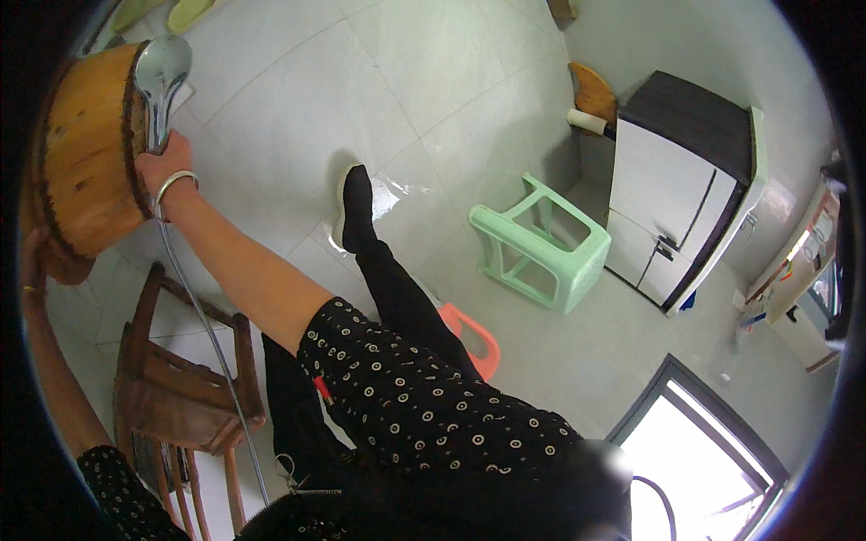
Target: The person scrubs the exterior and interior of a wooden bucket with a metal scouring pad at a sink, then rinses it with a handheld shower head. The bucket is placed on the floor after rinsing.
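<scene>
My right hand, with a silver-coloured bangle at the wrist, is closed round the handle of a chrome shower head. The shower head lies against the dark-banded right end of a wooden bucket at the far left. From it a grey flexible hose runs down past my forearm towards my body. My left hand is at the bucket's lower left side, close to the picture's dark rim. It appears to grip the wood there, though its fingers are mostly hidden in shade.
A brown wooden chair stands below the bucket. On the tiled floor is a light green plastic stool, with a coral plastic piece near my leg. Right of it are a white cabinet and a bright framed opening.
</scene>
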A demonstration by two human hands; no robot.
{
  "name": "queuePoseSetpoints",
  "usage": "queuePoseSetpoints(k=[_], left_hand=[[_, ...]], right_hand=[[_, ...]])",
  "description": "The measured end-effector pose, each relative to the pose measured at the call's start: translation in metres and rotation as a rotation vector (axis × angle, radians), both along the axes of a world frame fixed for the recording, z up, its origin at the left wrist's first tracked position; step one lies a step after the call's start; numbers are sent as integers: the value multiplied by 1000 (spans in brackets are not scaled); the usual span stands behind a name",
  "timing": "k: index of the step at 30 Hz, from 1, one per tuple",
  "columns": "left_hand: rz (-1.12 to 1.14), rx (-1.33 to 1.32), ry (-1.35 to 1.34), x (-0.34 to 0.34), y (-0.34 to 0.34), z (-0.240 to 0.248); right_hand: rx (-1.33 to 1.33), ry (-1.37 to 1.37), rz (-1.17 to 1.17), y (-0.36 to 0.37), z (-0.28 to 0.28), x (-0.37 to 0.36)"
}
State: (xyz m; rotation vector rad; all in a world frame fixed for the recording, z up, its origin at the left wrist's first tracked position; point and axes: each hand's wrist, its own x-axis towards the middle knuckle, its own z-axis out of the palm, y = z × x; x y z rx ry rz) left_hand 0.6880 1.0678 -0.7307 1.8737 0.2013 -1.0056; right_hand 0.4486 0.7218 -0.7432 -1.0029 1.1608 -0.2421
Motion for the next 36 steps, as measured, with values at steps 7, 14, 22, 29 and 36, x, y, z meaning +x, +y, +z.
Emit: queuePoseSetpoints(k=[7, 14, 22, 29, 36], left_hand=[[176, -144, 27, 4, -14, 39], [482, -306, 74, -76, -56, 54], [542, -446, 69, -106, -97, 44], [519, -362, 123, -105, -127, 70], [479, -428, 95, -107, -132, 67]], right_hand=[[0, -95, 35, -18, 34, 18], [148, -244, 164, -59, 96, 25], [134, -223, 175, -83, 117, 24], [206, -212, 131, -92, 115, 20], [250, -268, 129, -98, 111, 11]])
